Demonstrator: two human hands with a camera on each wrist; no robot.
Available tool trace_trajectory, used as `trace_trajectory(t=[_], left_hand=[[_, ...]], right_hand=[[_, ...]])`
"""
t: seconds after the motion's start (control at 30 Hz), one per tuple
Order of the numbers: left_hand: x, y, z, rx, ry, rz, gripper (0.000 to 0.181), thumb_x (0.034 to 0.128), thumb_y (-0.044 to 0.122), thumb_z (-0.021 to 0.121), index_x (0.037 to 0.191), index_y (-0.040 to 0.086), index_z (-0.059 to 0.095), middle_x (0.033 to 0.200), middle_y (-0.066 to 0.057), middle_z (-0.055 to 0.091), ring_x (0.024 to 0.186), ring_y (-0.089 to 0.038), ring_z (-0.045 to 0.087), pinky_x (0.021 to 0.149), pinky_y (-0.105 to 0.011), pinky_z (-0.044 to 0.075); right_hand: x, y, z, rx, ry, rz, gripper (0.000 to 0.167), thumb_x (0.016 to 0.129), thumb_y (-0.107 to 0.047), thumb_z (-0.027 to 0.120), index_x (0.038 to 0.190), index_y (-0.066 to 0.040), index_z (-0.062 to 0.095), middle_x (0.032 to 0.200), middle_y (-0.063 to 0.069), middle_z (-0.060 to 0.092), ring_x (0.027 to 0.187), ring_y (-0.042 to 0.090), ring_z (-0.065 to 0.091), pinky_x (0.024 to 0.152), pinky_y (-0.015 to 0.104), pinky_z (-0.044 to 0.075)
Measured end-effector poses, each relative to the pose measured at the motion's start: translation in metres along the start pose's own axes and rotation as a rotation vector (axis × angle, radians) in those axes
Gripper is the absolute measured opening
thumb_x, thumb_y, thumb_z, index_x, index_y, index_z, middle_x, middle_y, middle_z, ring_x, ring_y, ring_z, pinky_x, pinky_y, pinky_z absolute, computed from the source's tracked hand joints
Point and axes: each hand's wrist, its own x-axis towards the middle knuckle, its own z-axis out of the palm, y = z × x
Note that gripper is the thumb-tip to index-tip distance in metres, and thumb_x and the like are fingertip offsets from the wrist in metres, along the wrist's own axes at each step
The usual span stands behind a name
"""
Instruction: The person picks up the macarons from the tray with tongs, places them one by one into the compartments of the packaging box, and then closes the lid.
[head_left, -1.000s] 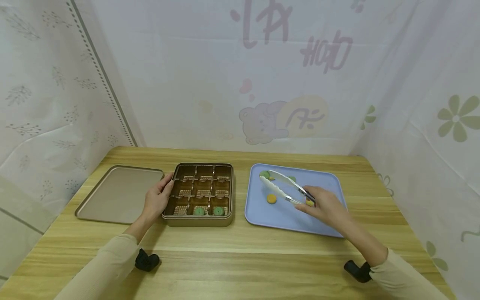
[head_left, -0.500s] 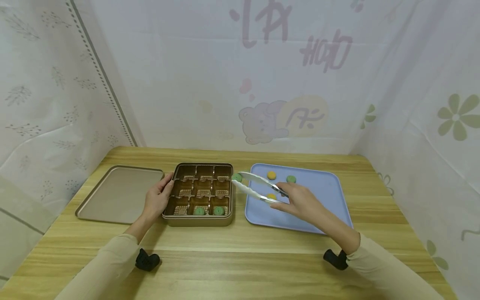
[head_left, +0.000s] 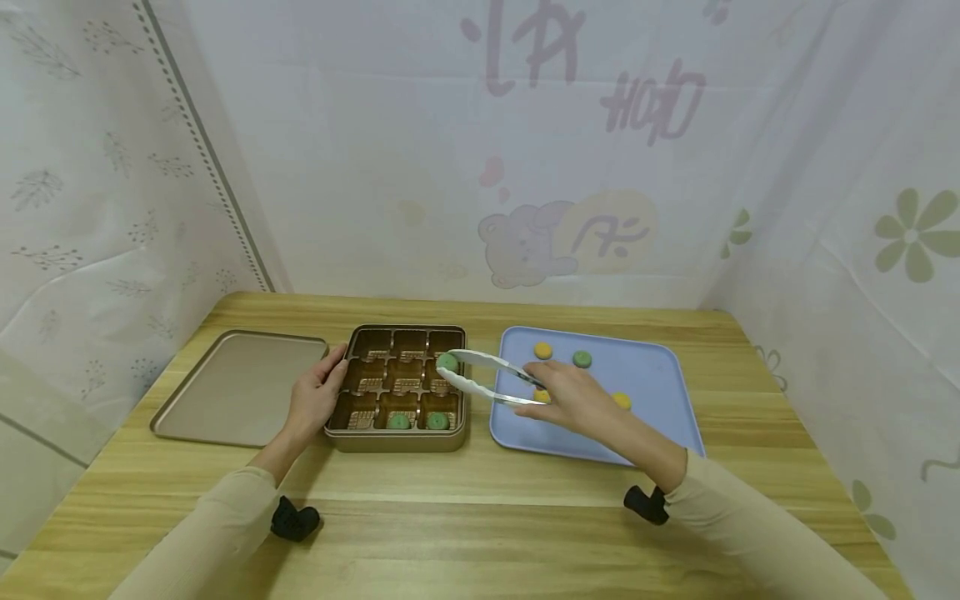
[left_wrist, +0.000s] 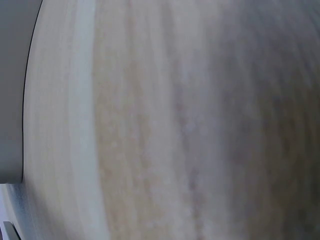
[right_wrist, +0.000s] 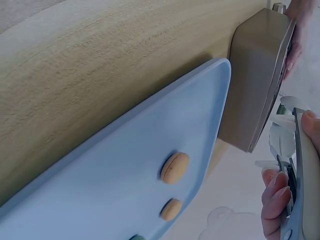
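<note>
My right hand (head_left: 573, 396) grips metal tongs (head_left: 483, 359) with pale, scalloped tips. Between those tips is a green macaron (head_left: 447, 362), over the right column of a brown-gold tin box (head_left: 397, 444), near its middle compartment. Whether it touches the insert cannot be told. My left hand (head_left: 315, 400) holds the box's left side, thumb at the rim. Two green macarons (head_left: 437, 421) lie in the front row, in the middle and right compartments. In the right wrist view, the tongs (right_wrist: 299, 170) and the box's side (right_wrist: 252, 75) appear; the left wrist view shows mostly tabletop.
A blue tray (head_left: 645, 371) lies to the right of the box, bearing yellow macarons (head_left: 543, 350) and one green macaron (head_left: 582, 359). A flat gold lid (head_left: 232, 392) lies to the left. Patterned cloth (head_left: 375, 167) hangs behind the wooden table (head_left: 420, 533).
My right hand has moved left from the tray to above the box, carrying the green macaron in the tongs. The left hand and the box have stayed put.
</note>
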Motion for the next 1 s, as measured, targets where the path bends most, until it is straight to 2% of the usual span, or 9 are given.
trace_trajectory(t=[0.23,0.53,0.73,1.0], left_hand=[[0.000,0.001,0.000,0.005,-0.009,0.005,0.049,0.1025,0.027,0.040,0.145,0.003,0.034,0.148,-0.017,0.034,0.139,-0.034,0.026,0.112,-0.048,0.026],[-0.001,0.003,-0.001,0.007,-0.004,-0.013,0.050,0.1023,0.029,0.040,0.146,0.005,0.035,0.149,-0.017,0.033,0.139,-0.035,0.025,0.112,-0.048,0.026],[-0.001,0.002,-0.001,-0.001,-0.008,-0.008,0.050,0.1024,0.029,0.040,0.146,0.005,0.035,0.149,-0.017,0.033,0.140,-0.035,0.025,0.112,-0.048,0.026],[-0.001,0.002,-0.001,-0.003,-0.016,-0.004,0.050,0.1026,0.029,0.039,0.146,0.004,0.034,0.150,-0.017,0.031,0.140,-0.036,0.025,0.111,-0.049,0.027]], right_hand=[[0.007,-0.005,0.002,-0.044,-0.024,-0.003,0.057,0.078,-0.038,0.076,0.118,0.000,0.060,0.099,0.011,0.067,0.076,0.016,0.062,0.063,0.028,0.053],[0.016,-0.010,0.000,-0.076,-0.077,-0.019,0.051,0.079,-0.038,0.075,0.111,-0.002,0.062,0.088,0.010,0.063,0.065,0.011,0.052,0.054,0.020,0.045],[0.023,-0.016,-0.006,-0.114,-0.090,-0.021,0.049,0.079,-0.038,0.075,0.108,-0.001,0.063,0.086,0.008,0.063,0.065,0.012,0.050,0.052,0.022,0.044],[0.031,-0.026,-0.015,-0.174,-0.165,0.010,0.046,0.080,-0.040,0.073,0.106,-0.003,0.063,0.081,0.004,0.058,0.064,0.013,0.049,0.049,0.024,0.042]])
